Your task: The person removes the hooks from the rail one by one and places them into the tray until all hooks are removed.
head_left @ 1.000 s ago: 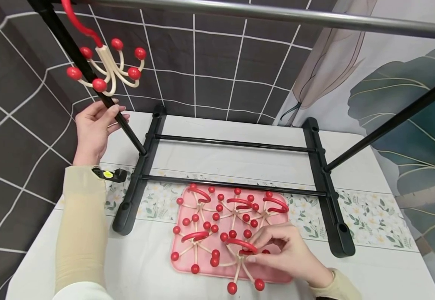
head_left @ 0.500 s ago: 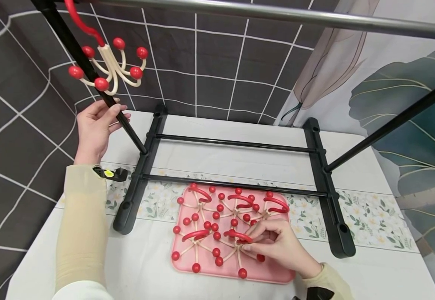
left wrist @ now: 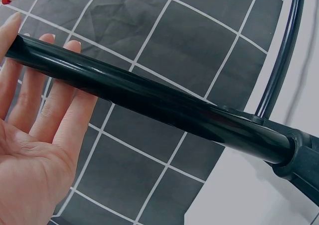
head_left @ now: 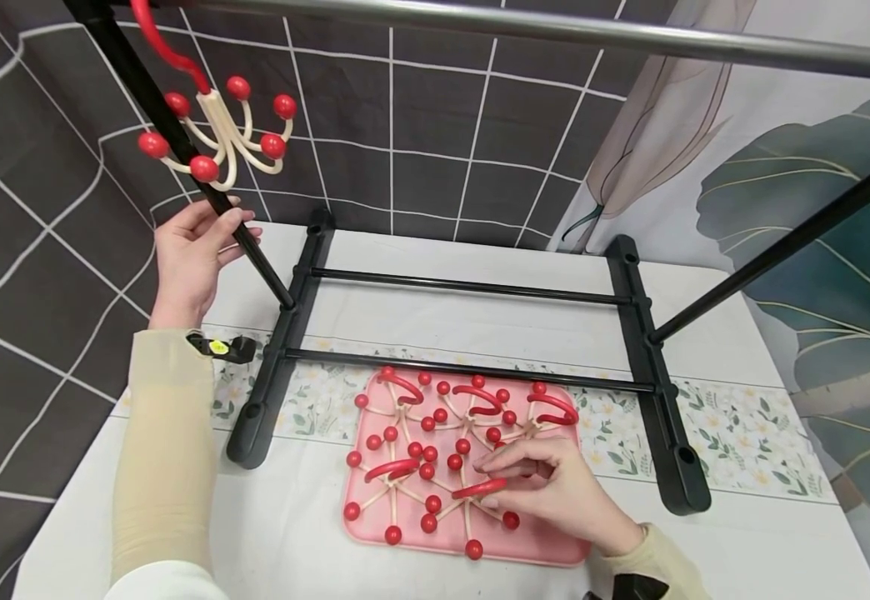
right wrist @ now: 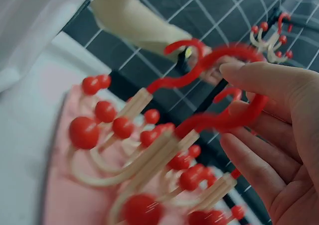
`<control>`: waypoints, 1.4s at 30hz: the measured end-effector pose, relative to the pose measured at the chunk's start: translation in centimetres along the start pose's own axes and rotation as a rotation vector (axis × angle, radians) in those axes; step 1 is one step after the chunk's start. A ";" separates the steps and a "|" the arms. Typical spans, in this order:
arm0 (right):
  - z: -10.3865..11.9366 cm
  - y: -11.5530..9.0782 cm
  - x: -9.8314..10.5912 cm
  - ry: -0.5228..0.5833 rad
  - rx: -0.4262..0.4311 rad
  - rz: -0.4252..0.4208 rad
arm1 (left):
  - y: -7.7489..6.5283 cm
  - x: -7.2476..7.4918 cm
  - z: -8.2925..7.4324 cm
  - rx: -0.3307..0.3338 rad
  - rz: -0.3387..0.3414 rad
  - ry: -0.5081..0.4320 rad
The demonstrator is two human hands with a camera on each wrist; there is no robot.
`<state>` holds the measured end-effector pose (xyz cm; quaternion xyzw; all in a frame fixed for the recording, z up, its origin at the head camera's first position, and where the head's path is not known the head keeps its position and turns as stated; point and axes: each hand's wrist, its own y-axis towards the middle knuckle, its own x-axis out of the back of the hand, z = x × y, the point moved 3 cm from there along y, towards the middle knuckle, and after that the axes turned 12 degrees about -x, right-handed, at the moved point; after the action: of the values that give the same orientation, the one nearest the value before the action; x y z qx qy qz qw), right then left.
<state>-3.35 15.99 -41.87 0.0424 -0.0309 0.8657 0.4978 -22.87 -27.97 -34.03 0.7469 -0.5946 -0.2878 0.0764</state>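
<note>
My left hand holds the black post of a rack, thumb on one side and fingers behind it. Near that hand hangs a multi-arm hook hanger with a red hook, cream arms and red ball tips. My right hand is at the red hook of another such hanger at the front of a pink tray. Its thumb and fingers are spread apart around that hook, which is blurred in the right wrist view. Several matching hangers, such as one at front left, sit on the tray.
The rack's black feet and crossbars span the white table. A metal bar crosses high in front, and a right post slants upward. Tiled grey cloth stands behind; a curtain is at right.
The front hanger has come down lower onto the tray, and its red hook has tipped over. My right-hand fingers have spread wider. The left hand stays on the post.
</note>
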 end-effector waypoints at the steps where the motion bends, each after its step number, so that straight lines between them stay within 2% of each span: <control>1: 0.5 0.0 0.2 -0.019 0.007 -0.004 | 0.0 0.0 0.0 0.000 0.000 0.005; 5: 3.0 0.4 1.0 -0.089 0.132 -0.010 | -0.1 0.0 -0.1 0.000 -0.003 0.025; 10: 6.6 1.8 2.7 -0.106 0.372 -0.002 | -0.2 -0.1 -0.1 -0.005 0.001 0.010; 12: 8.2 2.5 3.5 -0.120 0.426 -0.023 | -0.2 -0.1 -0.1 -0.006 0.003 0.002; 19: 13.5 5.5 5.7 -0.115 0.519 -0.135 | -0.3 -0.1 0.1 -0.005 0.003 0.008; 26: 16.7 9.7 6.3 -0.100 0.517 -0.258 | 0.0 -0.1 0.1 -0.013 0.012 -0.002; 33: 18.5 14.4 5.1 -0.212 0.515 -0.241 | -0.3 0.1 0.2 0.000 0.003 0.006; 38: 20.5 17.3 3.5 -0.144 0.482 -0.239 | -0.2 0.0 0.2 -0.007 0.006 0.012; 42: 22.8 18.8 1.9 -0.074 0.444 -0.242 | -0.1 0.1 0.3 -0.013 0.009 0.011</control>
<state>-19.55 6.04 -19.17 0.1858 0.1471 0.7831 0.5750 -22.87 -27.94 -34.33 0.7454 -0.5954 -0.2871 0.0859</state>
